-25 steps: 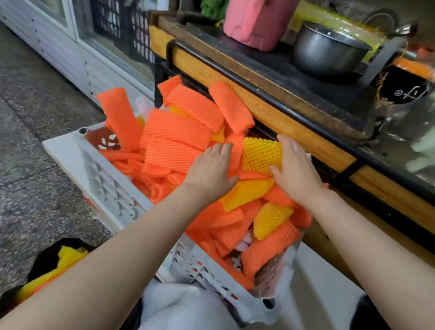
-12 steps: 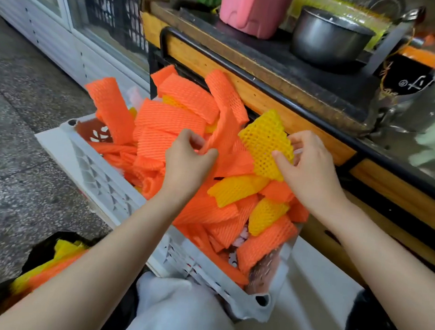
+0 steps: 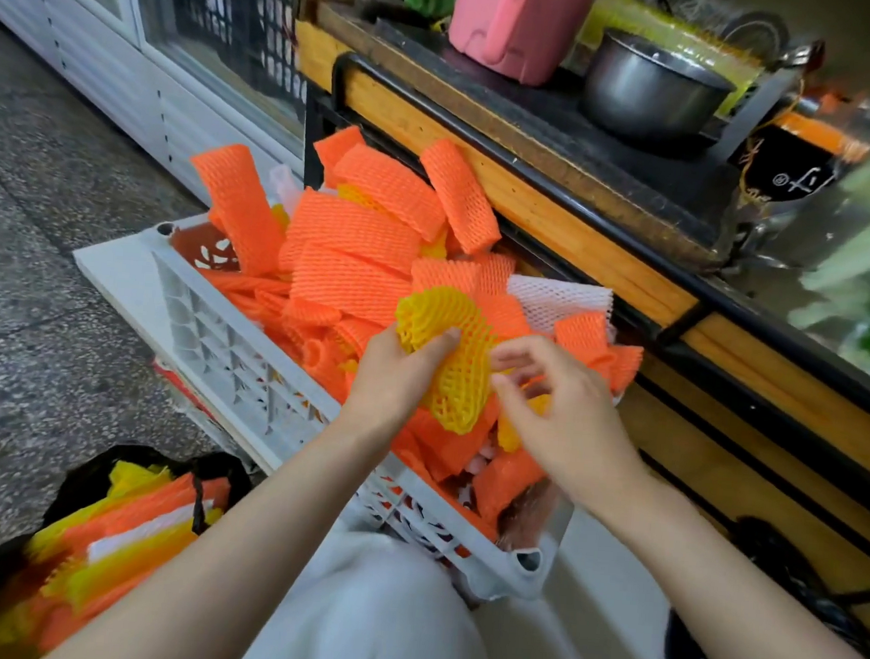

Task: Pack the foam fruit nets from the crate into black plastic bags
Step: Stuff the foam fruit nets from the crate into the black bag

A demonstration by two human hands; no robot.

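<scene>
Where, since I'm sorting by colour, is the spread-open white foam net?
In the head view, the white foam net lies at the far right edge of the crate, against the wooden counter, just beyond the right hand.

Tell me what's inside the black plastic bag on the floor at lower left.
The open black plastic bag holds flattened orange, yellow and white foam nets. What lies beneath them is covered.
</scene>
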